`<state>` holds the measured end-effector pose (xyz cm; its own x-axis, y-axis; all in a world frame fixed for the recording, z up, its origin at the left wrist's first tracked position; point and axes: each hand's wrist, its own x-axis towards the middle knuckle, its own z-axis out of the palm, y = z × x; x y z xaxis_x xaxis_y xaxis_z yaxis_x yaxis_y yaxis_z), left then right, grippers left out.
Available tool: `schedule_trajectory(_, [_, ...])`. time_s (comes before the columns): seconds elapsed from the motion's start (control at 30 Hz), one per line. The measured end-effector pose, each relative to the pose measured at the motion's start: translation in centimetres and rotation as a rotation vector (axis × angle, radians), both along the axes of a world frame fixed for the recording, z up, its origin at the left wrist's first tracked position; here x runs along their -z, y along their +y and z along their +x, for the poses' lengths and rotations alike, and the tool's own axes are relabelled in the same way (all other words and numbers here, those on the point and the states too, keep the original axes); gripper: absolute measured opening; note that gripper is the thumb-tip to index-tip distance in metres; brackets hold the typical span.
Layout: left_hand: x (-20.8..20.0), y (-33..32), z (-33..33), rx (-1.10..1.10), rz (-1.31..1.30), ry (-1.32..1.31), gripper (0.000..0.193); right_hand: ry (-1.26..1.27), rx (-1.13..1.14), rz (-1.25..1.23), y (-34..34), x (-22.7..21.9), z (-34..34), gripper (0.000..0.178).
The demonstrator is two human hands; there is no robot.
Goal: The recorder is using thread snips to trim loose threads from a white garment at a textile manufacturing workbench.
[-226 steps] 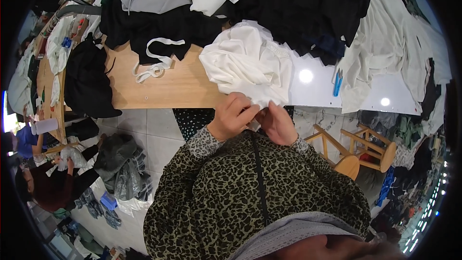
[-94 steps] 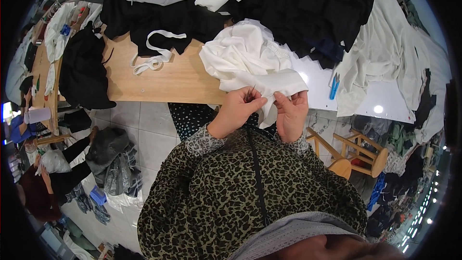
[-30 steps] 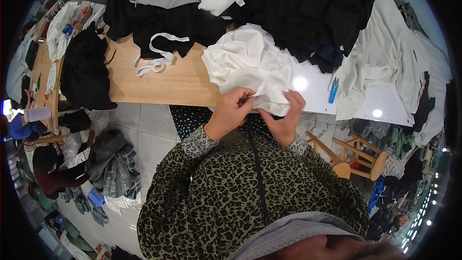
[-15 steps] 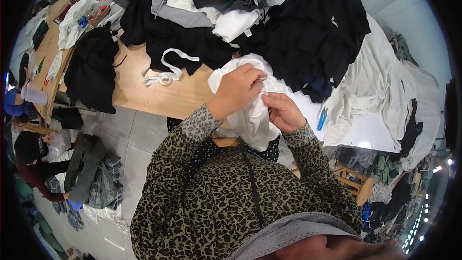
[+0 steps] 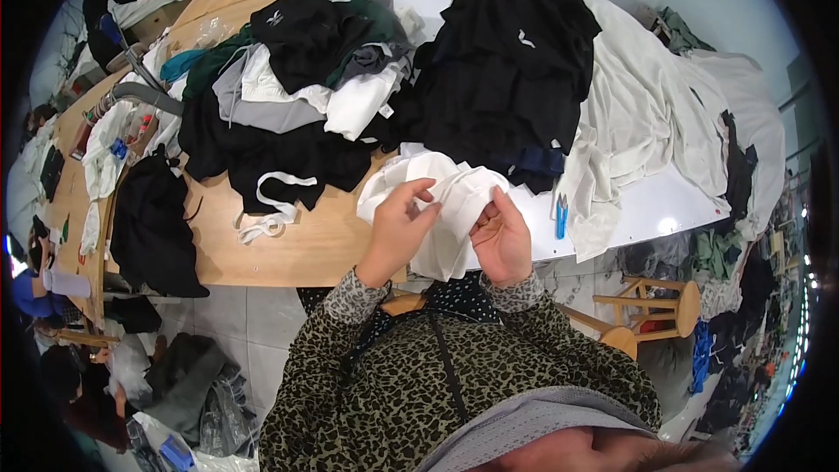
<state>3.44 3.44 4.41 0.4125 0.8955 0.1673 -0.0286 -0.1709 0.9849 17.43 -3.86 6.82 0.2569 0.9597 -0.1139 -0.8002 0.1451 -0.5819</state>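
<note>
A white garment (image 5: 450, 201) is bunched up in front of me at the table's near edge, part of it hanging over the edge. My right hand (image 5: 502, 240) pinches its folded edge between thumb and fingers, holding the cloth raised. At the garment's left side, my left hand (image 5: 402, 227) has bent fingers against the cloth, thumb and forefinger close together. Its other fingertips are partly hidden. Left of my left hand, a white strip of fabric (image 5: 281, 201) lies loosely curled on the wood.
Piled black garments (image 5: 516, 61) lie beyond my hands, with a mixed heap (image 5: 297, 79) to their left. Blue-handled snips (image 5: 561, 217) rest at right, beside spread pale cloth (image 5: 638, 114). A wooden stool (image 5: 651, 306) stands below the table on the right.
My hands have moved a little apart, and my left hand has drawn back from the spot by the right thumb. The view has shifted, showing more of the table's far side.
</note>
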Motion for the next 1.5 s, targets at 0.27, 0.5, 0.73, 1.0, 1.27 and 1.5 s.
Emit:
schedule_trajectory(0.27, [1.2, -3.0, -1.2, -0.141, 0.274, 0.099, 0.027, 0.039, -0.08, -0.114, 0.0, 2.5, -2.3, 0.026])
schedule_trajectory(0.5, [1.4, -2.4, -4.3, 0.04, 0.417, 0.222, 0.017, 0.078, -0.166, -0.257, 0.9, 3.1, -0.8, 0.032])
schedule_trajectory(0.73, [1.8, -2.2, -5.0, -0.012, 0.416, 0.322, 0.017, 0.087, -0.114, -0.285, 0.6, 3.4, -1.5, 0.033])
schedule_trajectory(1.0, [2.9, -2.1, -4.7, -0.051, 0.421, 0.224, 0.016, 0.021, -0.104, -0.241, 0.4, 3.3, -2.1, 0.032])
schedule_trajectory(1.27, [2.6, -2.6, -4.5, -0.037, 0.42, 0.192, 0.017, -0.138, 0.04, -0.103, 0.1, 2.2, -3.0, 0.038])
schedule_trajectory(1.5, [1.2, -2.9, -3.5, -0.111, 0.086, 0.053, 0.014, -0.287, 0.052, -0.156, -0.5, 3.1, -3.4, 0.039])
